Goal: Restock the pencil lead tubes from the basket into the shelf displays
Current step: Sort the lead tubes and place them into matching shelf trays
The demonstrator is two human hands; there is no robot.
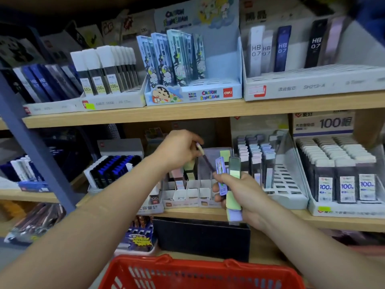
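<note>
My left hand (179, 150) pinches one pencil lead tube (205, 158) with a pale cap, held slanted above the slotted display box (188, 193) on the middle shelf. That box holds a few pastel tubes at its left, and many of its slots show bare. My right hand (242, 192) grips a bundle of lead tubes (232, 180), green, lilac and blue, just in front of the box's right end. The red basket (200, 274) sits at the bottom edge of the view below both arms; its contents are hidden from here.
The upper shelf carries a cartoon-printed display (192, 65), a white-capped tube box (108, 74) and an HB 0.7 box (308, 59). Right of the hands stand a pastel tube rack (268, 163) and a "100" tube box (341, 174). A blue upright post (31, 142) crosses the left.
</note>
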